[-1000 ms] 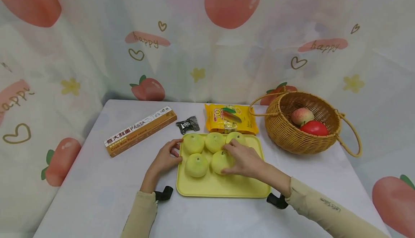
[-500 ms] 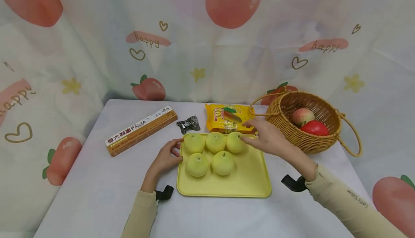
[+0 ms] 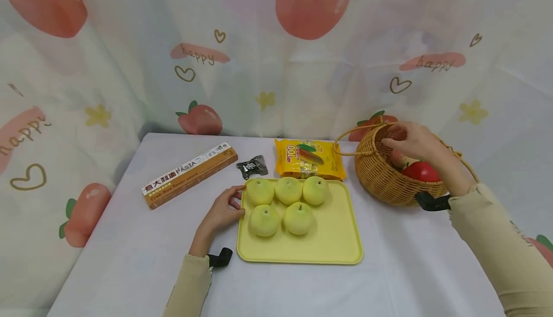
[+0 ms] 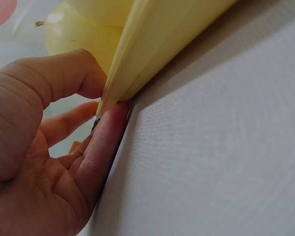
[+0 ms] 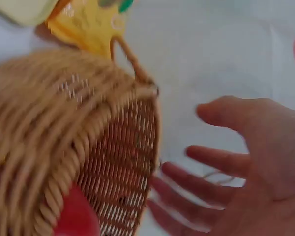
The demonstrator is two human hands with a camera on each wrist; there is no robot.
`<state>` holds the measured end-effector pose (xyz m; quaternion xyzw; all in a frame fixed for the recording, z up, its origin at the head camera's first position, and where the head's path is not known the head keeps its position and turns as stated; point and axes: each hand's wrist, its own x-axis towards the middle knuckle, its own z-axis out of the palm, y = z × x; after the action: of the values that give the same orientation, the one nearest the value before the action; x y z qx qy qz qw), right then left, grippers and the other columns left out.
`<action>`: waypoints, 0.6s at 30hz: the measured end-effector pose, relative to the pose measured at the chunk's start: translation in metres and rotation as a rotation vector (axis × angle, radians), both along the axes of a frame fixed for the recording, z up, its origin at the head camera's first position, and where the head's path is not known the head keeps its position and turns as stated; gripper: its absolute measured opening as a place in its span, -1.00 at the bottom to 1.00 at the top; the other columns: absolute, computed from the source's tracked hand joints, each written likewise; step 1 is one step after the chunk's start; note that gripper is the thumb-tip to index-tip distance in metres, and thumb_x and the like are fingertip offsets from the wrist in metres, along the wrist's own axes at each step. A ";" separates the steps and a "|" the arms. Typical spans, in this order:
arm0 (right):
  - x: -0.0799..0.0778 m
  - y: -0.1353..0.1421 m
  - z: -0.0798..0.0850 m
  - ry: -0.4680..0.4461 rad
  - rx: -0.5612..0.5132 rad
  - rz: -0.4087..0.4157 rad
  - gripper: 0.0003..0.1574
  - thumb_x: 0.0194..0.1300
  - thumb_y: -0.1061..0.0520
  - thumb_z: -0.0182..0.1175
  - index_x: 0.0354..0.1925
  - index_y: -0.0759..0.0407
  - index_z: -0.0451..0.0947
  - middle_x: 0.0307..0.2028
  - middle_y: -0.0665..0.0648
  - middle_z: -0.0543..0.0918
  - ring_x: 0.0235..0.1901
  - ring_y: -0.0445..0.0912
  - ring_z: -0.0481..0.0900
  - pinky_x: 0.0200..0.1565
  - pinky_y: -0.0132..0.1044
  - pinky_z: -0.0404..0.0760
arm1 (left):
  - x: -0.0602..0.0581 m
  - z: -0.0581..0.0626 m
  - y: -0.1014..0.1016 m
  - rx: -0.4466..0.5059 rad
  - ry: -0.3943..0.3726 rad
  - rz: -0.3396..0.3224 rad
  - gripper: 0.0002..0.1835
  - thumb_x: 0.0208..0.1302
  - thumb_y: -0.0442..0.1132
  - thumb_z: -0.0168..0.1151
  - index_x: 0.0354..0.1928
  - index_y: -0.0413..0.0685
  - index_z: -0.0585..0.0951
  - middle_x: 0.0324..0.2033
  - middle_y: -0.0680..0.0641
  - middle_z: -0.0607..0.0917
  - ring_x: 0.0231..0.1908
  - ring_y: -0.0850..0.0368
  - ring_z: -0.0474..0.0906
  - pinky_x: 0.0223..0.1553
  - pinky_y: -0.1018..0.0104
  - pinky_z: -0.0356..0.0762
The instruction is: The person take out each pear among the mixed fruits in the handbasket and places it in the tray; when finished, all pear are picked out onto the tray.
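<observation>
My left hand [image 3: 223,210] holds the left rim of a yellow tray [image 3: 332,240]. The left wrist view shows my thumb [image 4: 88,78] against the rim and a finger under the edge. Several round, pale yellow-green, pear-like fruits stand on the tray, one of them with a stem [image 3: 298,218] at the near row. Over the mouth of a wicker basket [image 3: 380,177] hovers my right hand [image 3: 416,140], fingers spread and holding nothing. Inside the basket lie a red fruit [image 3: 421,171] and a peach-like fruit [image 3: 398,159], partly hidden by that hand.
Behind the tray lie a yellow snack packet [image 3: 308,158] with a mango picture and a small black wrapped piece [image 3: 252,166]. A pasta box [image 3: 190,175] is slanted at the back left. A printed cloth [image 3: 259,67] hangs behind the table.
My right hand has left the fruits on the tray and moved right, past the packet, to above the basket. My left hand has stayed at the tray's rim.
</observation>
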<state>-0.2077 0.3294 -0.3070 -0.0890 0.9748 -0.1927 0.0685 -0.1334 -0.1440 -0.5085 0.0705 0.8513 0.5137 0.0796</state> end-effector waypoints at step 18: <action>-0.028 0.052 -0.007 -0.699 -0.332 -0.187 0.04 0.55 -0.21 -0.29 0.46 0.51 -0.49 0.35 0.75 -0.21 0.32 0.54 0.04 0.08 0.05 0.54 | -0.001 -0.003 -0.001 0.005 0.010 0.002 -0.26 -0.05 -0.44 0.33 0.31 -0.10 0.48 -0.10 -0.13 0.57 -0.31 0.15 0.57 -0.20 0.27 0.48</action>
<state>-0.2352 0.3810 -0.3138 0.0615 0.8522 -0.3717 0.3631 -0.1343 -0.1445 -0.5115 0.0725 0.8504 0.5158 0.0747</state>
